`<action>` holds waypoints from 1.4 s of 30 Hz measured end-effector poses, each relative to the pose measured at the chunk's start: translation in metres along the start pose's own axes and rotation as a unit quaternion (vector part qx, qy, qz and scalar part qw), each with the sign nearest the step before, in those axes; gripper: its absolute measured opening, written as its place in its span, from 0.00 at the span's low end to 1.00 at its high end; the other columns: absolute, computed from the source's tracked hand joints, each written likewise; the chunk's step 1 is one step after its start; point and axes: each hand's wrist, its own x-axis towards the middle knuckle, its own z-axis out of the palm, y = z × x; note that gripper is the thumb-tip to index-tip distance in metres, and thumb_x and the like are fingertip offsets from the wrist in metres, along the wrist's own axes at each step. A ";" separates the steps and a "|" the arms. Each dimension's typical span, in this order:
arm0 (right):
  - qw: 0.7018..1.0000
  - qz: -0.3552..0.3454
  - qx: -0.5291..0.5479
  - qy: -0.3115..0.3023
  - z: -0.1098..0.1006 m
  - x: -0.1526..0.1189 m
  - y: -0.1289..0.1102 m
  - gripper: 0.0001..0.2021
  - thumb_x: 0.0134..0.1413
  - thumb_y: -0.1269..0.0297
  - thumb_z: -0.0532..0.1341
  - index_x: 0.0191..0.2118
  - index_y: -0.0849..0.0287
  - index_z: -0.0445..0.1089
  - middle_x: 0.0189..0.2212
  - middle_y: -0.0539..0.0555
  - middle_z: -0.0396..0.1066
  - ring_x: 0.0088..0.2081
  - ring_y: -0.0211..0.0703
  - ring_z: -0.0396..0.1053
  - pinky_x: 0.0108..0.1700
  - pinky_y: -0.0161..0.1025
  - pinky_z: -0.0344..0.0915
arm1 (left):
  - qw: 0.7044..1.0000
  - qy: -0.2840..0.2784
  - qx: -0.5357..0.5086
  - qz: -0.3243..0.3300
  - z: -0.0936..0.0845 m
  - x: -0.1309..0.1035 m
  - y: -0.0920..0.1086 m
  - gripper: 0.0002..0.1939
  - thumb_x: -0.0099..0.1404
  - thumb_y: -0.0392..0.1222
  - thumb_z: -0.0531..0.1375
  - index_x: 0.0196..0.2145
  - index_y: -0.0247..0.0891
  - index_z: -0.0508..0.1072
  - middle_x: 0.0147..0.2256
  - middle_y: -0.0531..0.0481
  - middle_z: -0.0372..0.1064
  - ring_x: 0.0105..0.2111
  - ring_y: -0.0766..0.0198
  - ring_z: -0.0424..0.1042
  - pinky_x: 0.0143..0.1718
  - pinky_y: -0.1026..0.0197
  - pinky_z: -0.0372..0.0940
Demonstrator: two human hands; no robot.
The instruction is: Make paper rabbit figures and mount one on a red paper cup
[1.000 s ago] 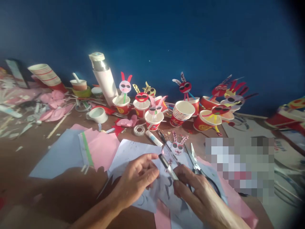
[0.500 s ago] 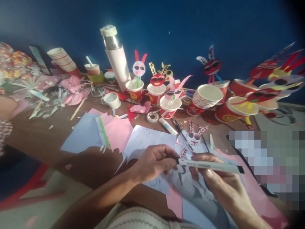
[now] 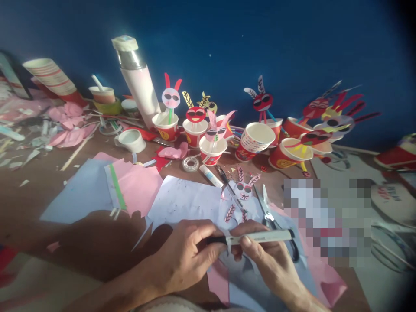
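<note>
Both my hands are on a pale marker (image 3: 271,236), level above the papers close to my body. My left hand (image 3: 186,255) pinches its black cap end, while my right hand (image 3: 271,262) grips the barrel. Just beyond them lies a white paper face (image 3: 244,191) with dark oval eyes and pink patterned ears. A loose pink patterned ear (image 3: 230,213) rests nearer to me. Scissors (image 3: 267,211) lie spread to the right, partly behind my right hand. A slim dark pen (image 3: 232,188) is left of the face.
Paper cups (image 3: 212,154) with stick figures line the back by the blue wall. A thermos (image 3: 139,89), a mug (image 3: 130,141), a tape roll (image 3: 190,164) and a glue stick (image 3: 211,176) stand or lie nearer. Paper scraps (image 3: 69,128) cover the left; pink sheets (image 3: 139,186) lie mid-left.
The view has turned to the right. Both hands have come lower and nearer to me with the marker, whose black cap end now shows between them. The scissors show more fully.
</note>
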 end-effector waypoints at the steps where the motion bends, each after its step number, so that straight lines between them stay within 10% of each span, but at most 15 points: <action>1: 1.000 0.000 -0.003 0.001 0.000 -0.002 -0.001 0.10 0.53 0.51 0.59 0.34 0.48 0.73 0.22 0.49 0.71 0.24 0.41 0.70 0.27 0.38 0.70 | 1.000 -0.002 0.005 0.003 -0.001 -0.001 0.002 0.13 0.62 0.33 0.54 0.38 0.42 0.78 0.32 0.51 0.77 0.30 0.63 0.73 0.34 0.66 0.65; 11: 1.000 0.002 0.016 0.027 0.002 -0.013 -0.013 0.07 0.51 0.56 0.63 0.34 0.50 0.75 0.22 0.49 0.73 0.25 0.38 0.71 0.28 0.32 0.68 | 0.994 -0.080 0.072 -0.014 -0.012 -0.004 0.025 0.13 0.64 0.33 0.53 0.36 0.41 0.77 0.29 0.52 0.74 0.28 0.64 0.70 0.31 0.67 0.61; 15: 0.998 -0.020 0.040 0.033 -0.013 -0.005 -0.011 0.08 0.50 0.56 0.63 0.32 0.54 0.74 0.19 0.48 0.69 0.21 0.36 0.66 0.23 0.32 0.64 | 0.997 0.002 0.069 -0.017 -0.004 -0.009 0.008 0.10 0.61 0.38 0.58 0.39 0.45 0.77 0.27 0.54 0.72 0.25 0.66 0.68 0.27 0.68 0.61; 22: 0.934 -0.103 -0.189 0.284 -0.057 0.007 -0.025 0.07 0.55 0.60 0.60 0.40 0.54 0.70 0.26 0.49 0.69 0.29 0.39 0.67 0.32 0.35 0.65 | 0.973 0.185 0.117 -0.070 -0.024 -0.041 -0.021 0.10 0.60 0.43 0.58 0.39 0.44 0.76 0.32 0.51 0.74 0.30 0.64 0.71 0.32 0.68 0.66; 32: 0.946 -0.071 -0.314 0.034 -0.046 -0.019 -0.007 0.19 0.56 0.44 0.52 0.41 0.49 0.72 0.31 0.52 0.74 0.34 0.46 0.72 0.31 0.34 0.68 | 0.974 0.161 0.140 -0.082 -0.027 -0.079 -0.035 0.13 0.65 0.36 0.50 0.23 0.37 0.67 0.21 0.54 0.64 0.23 0.70 0.63 0.26 0.69 0.59; 38: 0.973 0.053 -0.103 -0.201 -0.012 -0.025 -0.001 0.27 0.55 0.40 0.47 0.32 0.54 0.75 0.18 0.51 0.66 0.22 0.41 0.65 0.26 0.36 0.64 | 0.985 0.050 -0.028 -0.161 -0.015 -0.078 -0.032 0.15 0.59 0.41 0.60 0.45 0.39 0.70 0.32 0.51 0.66 0.31 0.66 0.65 0.30 0.67 0.62; 42: 0.974 0.112 0.018 -0.198 0.005 -0.021 0.001 0.18 0.58 0.49 0.53 0.35 0.57 0.74 0.18 0.50 0.65 0.22 0.36 0.63 0.27 0.34 0.61 | 0.993 -0.069 -0.018 -0.092 -0.012 -0.070 -0.027 0.14 0.62 0.44 0.58 0.45 0.41 0.72 0.33 0.50 0.67 0.29 0.67 0.63 0.29 0.67 0.59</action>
